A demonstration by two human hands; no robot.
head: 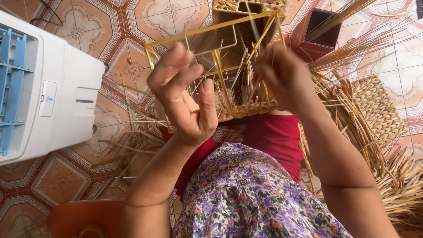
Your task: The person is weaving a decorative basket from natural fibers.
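Note:
A yellow wire frame [211,31] with a partly woven straw bottom band [251,109] rests on my lap in front of me. My left hand [183,94] is raised before the frame's left side, palm toward me, fingers apart, thin straw strands running past them. My right hand [284,79] is against the frame's right side, fingers curled on straw strands at the weave. Whether the left fingers pinch a strand I cannot tell.
A white and blue appliance [44,83] stands on the tiled floor at left. A woven straw mat [379,108] and bundles of loose straw [396,185] lie at right. A dark red box [315,35] holding straw stalks is beyond the frame. An orange stool edge [83,218] shows below.

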